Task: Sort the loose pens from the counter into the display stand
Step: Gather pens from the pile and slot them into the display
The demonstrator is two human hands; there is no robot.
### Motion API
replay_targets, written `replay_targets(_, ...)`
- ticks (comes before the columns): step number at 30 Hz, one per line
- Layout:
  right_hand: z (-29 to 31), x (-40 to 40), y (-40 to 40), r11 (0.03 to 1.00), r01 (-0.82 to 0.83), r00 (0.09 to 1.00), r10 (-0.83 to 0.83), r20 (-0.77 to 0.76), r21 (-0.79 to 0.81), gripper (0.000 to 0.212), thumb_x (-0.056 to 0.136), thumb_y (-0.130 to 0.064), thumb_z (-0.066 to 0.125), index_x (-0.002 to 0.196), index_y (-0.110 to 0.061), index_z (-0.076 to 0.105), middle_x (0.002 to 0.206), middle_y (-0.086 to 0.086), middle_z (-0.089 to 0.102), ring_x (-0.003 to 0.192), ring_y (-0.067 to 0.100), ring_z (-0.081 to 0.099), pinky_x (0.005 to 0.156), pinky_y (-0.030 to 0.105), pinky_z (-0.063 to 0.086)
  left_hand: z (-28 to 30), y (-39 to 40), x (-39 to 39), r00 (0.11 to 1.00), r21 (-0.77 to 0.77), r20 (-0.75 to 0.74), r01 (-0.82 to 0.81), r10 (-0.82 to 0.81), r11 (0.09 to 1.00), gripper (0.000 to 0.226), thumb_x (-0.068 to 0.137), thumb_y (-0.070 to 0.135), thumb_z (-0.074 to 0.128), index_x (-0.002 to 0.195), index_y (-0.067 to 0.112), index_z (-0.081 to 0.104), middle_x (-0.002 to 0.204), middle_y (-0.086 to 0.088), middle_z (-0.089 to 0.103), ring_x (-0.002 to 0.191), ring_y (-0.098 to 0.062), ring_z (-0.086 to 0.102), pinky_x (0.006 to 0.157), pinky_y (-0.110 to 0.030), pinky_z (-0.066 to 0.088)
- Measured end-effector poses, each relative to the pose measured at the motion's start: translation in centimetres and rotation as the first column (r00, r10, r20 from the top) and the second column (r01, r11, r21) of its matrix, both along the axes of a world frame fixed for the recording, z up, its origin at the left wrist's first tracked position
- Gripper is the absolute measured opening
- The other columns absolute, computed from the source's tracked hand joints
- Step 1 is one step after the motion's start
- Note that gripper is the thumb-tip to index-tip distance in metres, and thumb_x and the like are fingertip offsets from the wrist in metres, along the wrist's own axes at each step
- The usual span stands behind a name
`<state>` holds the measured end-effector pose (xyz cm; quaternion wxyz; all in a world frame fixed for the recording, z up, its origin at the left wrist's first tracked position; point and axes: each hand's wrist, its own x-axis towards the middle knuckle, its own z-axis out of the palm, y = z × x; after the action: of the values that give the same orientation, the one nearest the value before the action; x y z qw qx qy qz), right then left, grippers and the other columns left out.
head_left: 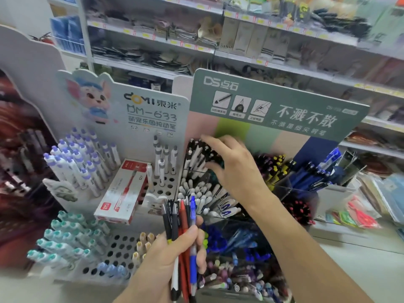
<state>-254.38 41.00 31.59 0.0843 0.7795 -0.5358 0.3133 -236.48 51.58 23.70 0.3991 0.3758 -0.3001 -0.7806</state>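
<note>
My left hand (175, 254) grips the bundle of loose black, red and blue plastic pens (181, 232). Beyond it, my right hand (229, 162), fingers curled, settles black-and-white pens (196, 158) into the green-headed display stand (277, 110). Sorting is under way; next, I judge, pick one matching pen.
</note>
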Motion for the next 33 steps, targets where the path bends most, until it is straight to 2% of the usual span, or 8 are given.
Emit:
replay_targets(7,1.6,0.8,-2.0,0.994,-0.105,0.993,0.107,-0.059,0.034,0.038,0.085,-0.021,0.081,0.120,-0.010,0.073,0.100,0.011,0.064,0.093,0.030,0.061,0.081,0.043,0.057,0.3,-0.5,-0.1,0.999,-0.038,-0.037,-0.002,0.001,0.999,0.085,0.045,0.054,0.097,0.104,0.000,0.069,0.086,-0.017,0.066,0.071,-0.029,0.062,0.071,-0.043,0.045)
replay_targets(11,1.6,0.3,-0.4,0.994,-0.111,0.991,0.110,-0.080,-0.017,0.026,0.095,-0.025,0.070,0.116,-0.012,0.076,0.111,0.008,0.060,0.106,0.027,0.054,0.089,0.047,0.052,1.4,-0.2,0.1,0.967,0.042,-0.257,0.004,0.007,0.999,0.064,0.056,0.027,0.094,0.108,-0.001,0.071,0.082,-0.019,0.059,0.058,-0.030,0.057,0.052,-0.038,0.050)
replay_targets(16,0.4,0.3,2.6,0.998,-0.056,0.998,0.057,0.031,-0.037,0.026,0.092,-0.013,0.072,0.117,-0.008,0.070,0.109,0.006,0.062,0.103,0.023,0.057,0.091,0.038,0.049,2.2,-0.3,-0.3,0.964,0.056,-0.267,0.024,-0.008,0.998,0.072,0.049,0.024,0.100,0.110,0.000,0.071,0.081,-0.019,0.058,0.056,-0.031,0.057,0.050,-0.038,0.050)
replay_targets(20,0.7,0.2,6.2,0.944,-0.184,0.934,0.082,0.347,0.273,0.016,0.096,-0.026,0.069,0.109,-0.018,0.073,0.089,-0.009,0.067,0.080,0.013,0.064,0.072,0.023,0.051,2.3,-0.4,-0.4,0.967,0.080,-0.249,0.067,-0.045,0.995,0.066,0.055,0.022,0.096,0.110,-0.003,0.070,0.081,-0.022,0.059,0.058,-0.032,0.056,0.052,-0.039,0.051)
replay_targets(22,0.3,-0.3,7.9,0.793,-0.264,0.903,0.004,0.429,0.549,0.022,0.096,-0.035,0.067,0.117,-0.027,0.069,0.088,-0.011,0.070,0.080,0.012,0.068,0.072,0.029,0.055,2.2,-0.4,-0.3,0.976,0.077,-0.188,0.125,-0.109,0.989,0.052,0.060,0.025,0.090,0.098,-0.005,0.070,0.074,-0.025,0.057,0.058,-0.032,0.056,0.055,-0.038,0.051)
replay_targets(24,-0.8,-1.1,9.0,0.698,-0.322,0.873,-0.042,0.485,0.640,0.023,0.095,-0.035,0.070,0.118,-0.031,0.068,0.097,-0.009,0.073,0.087,0.014,0.070,0.080,0.037,0.057,2.3,-0.3,-0.5,0.977,0.052,-0.119,0.182,-0.175,0.982,0.042,0.063,0.028,0.086,0.089,-0.002,0.072,0.071,-0.026,0.057,0.059,-0.033,0.057,0.058,-0.038,0.053)
replay_targets(29,-2.3,-2.9,10.9,0.724,-0.377,0.670,-0.218,0.710,0.578,0.019,0.089,-0.019,0.078,0.107,-0.016,0.071,0.102,0.005,0.075,0.090,0.020,0.072,0.086,0.038,0.058,2.5,-0.2,-1.6,0.967,-0.004,-0.083,0.241,-0.241,0.970,0.045,0.064,0.026,0.086,0.095,-0.003,0.072,0.080,-0.024,0.065,0.057,-0.032,0.063,0.053,-0.038,0.056)
replay_targets(33,-1.4,-4.0,12.5,0.877,-0.247,0.275,-0.346,0.897,0.413,0.037,0.077,-0.022,0.072,0.105,-0.003,0.059,0.088,0.018,0.076,0.062,0.027,0.064,0.059,0.033,0.056,2.4,0.1,-2.2,0.934,-0.029,-0.097,0.343,-0.344,0.939,0.043,0.072,0.023,0.084,0.104,-0.002,0.069,0.084,-0.026,0.065,0.046,-0.029,0.058,0.046,-0.030,0.050)
